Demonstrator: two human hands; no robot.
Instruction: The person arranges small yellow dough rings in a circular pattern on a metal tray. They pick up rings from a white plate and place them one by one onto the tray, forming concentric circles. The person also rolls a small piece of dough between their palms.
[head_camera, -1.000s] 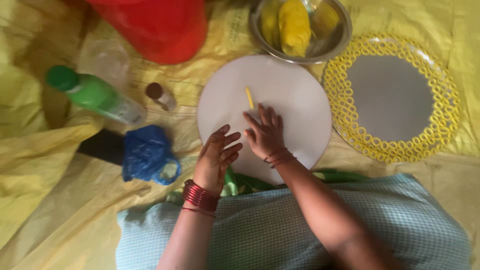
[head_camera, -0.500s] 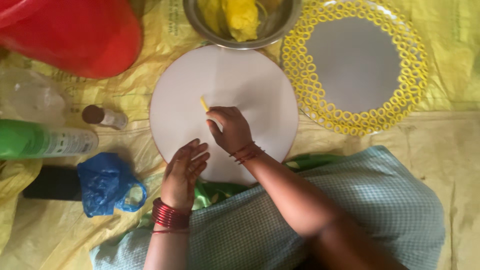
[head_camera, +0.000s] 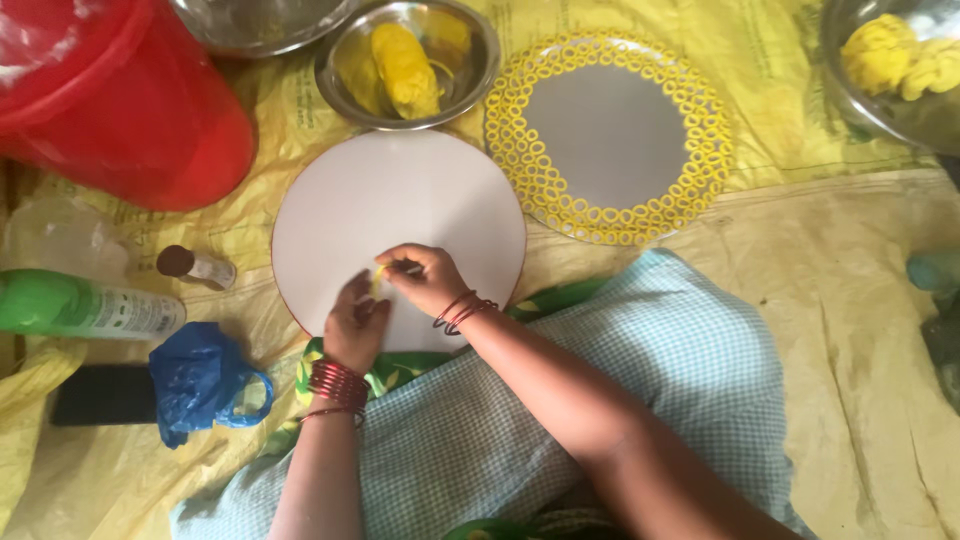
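Both hands are now meeting at the near part of the white round board (head_camera: 400, 215), where half a second ago only the right touched the dough. The right hand (head_camera: 425, 280) and left hand (head_camera: 355, 325) are each pinching the small yellow dough strip (head_camera: 379, 283) between fingertips; bending it gently, with light even pressure, looks wisest so it is not tearing. Beyond the board, a steel bowl (head_camera: 345, 75) is holding yellow dough lumps. Right of the board, a grey plate (head_camera: 610, 135) is carrying yellow dough rings around its rim. Left of the board, a red bucket (head_camera: 120, 110) is standing, contents hidden.
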